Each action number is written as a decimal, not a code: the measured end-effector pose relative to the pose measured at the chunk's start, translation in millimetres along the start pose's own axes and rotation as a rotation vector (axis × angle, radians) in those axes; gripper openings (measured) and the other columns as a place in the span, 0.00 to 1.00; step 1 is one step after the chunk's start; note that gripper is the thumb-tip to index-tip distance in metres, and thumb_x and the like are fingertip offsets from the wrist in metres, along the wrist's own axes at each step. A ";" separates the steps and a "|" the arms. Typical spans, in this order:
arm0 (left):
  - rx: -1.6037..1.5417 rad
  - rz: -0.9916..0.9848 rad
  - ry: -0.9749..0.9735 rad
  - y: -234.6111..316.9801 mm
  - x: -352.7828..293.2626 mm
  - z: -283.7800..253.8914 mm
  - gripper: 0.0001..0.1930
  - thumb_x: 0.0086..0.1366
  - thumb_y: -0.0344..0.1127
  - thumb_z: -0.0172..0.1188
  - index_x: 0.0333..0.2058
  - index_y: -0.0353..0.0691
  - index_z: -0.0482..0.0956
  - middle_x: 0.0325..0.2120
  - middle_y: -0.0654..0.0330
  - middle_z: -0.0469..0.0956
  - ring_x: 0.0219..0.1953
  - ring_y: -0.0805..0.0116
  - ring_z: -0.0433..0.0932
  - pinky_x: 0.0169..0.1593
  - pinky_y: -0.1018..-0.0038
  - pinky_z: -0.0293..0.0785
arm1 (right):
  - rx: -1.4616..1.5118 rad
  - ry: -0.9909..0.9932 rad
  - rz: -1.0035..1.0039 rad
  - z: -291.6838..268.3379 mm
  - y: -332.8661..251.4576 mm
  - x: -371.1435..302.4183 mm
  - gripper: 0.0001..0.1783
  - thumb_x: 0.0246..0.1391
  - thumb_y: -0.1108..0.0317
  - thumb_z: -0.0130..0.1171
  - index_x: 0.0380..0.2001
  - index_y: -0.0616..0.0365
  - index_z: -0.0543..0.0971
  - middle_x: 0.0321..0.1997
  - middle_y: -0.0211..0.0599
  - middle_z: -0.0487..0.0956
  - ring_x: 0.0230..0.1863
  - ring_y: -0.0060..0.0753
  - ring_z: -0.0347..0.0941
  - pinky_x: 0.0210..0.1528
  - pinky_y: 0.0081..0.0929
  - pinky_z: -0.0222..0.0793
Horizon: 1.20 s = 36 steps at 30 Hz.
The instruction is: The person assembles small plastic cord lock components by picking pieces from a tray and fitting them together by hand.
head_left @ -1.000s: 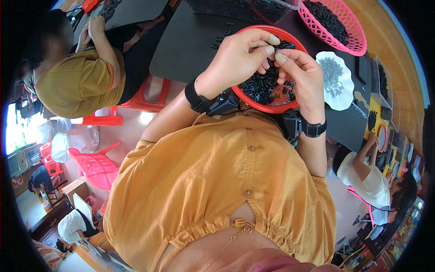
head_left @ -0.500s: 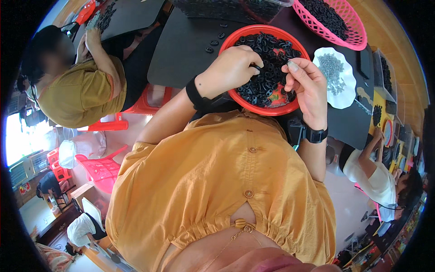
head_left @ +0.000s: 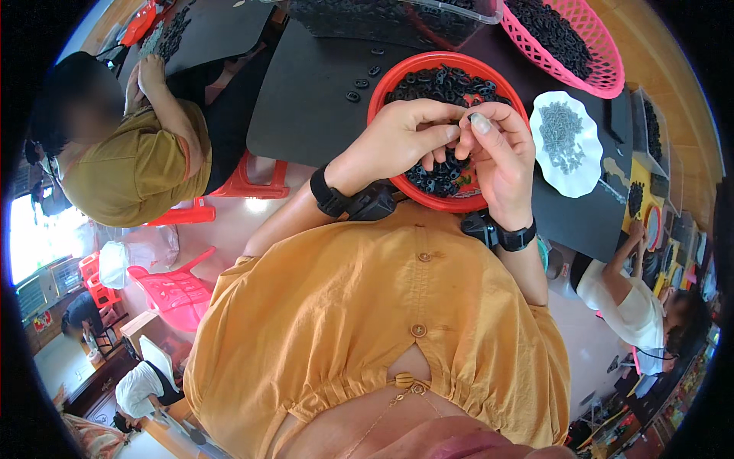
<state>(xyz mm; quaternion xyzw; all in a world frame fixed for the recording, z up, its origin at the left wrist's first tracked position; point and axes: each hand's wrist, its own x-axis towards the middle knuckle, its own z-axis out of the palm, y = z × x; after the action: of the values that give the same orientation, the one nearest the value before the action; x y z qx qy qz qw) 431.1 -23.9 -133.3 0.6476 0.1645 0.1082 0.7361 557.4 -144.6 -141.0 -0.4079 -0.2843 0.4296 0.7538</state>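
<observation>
Over the red bowl, my left hand and my right hand meet fingertip to fingertip. Thumb and fingers of the left are closed in a pinch, and a dark sliver of a small black plastic piece shows where the hands meet. My right hand is closed too, thumb against forefinger; whatever it holds is too small and covered to make out. Many small black oval pieces with holes fill the bowl below. To its right stands a white scalloped dish with a heap of small grey, pin-like parts.
Several loose black pieces lie on the dark table left of the bowl. Behind it stands a clear bin of black pieces. A pink basket holds more at far right. Co-workers sit left and right.
My left hand has moved right, from over the bowl's pieces to my right fingertips, bringing a small black piece. The view has shifted slightly, so the bowl and dish sit lower.
</observation>
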 end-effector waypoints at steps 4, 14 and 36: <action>0.017 -0.041 0.008 5.2 0.2 -6.4 0.11 0.67 0.28 0.53 0.46 0.34 0.76 0.30 0.65 0.78 0.27 0.79 0.74 0.28 0.82 0.73 | 0.040 -0.036 0.030 6.4 -1.4 3.9 0.08 0.60 0.72 0.56 0.41 0.63 0.75 0.34 0.35 0.79 0.30 0.21 0.74 0.35 0.21 0.73; -0.237 0.067 0.054 -8.9 8.1 -19.4 0.10 0.69 0.32 0.54 0.46 0.36 0.76 0.29 0.68 0.74 0.28 0.81 0.69 0.31 0.84 0.65 | 0.088 -0.030 0.067 2.6 1.9 7.1 0.08 0.60 0.72 0.55 0.41 0.63 0.75 0.36 0.37 0.79 0.32 0.23 0.75 0.35 0.23 0.75; -0.624 0.070 0.114 -13.6 2.2 -22.0 0.12 0.72 0.32 0.47 0.51 0.38 0.71 0.35 0.63 0.73 0.27 0.77 0.70 0.29 0.81 0.67 | 0.001 -0.011 0.107 14.2 7.1 10.3 0.08 0.59 0.71 0.57 0.41 0.62 0.75 0.34 0.35 0.79 0.30 0.22 0.74 0.33 0.21 0.75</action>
<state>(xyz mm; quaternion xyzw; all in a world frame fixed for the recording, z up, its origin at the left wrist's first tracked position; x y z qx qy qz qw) 424.0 -4.8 -149.3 0.3886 0.1420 0.2149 0.8847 548.2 -128.1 -139.1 -0.4199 -0.2661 0.4715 0.7284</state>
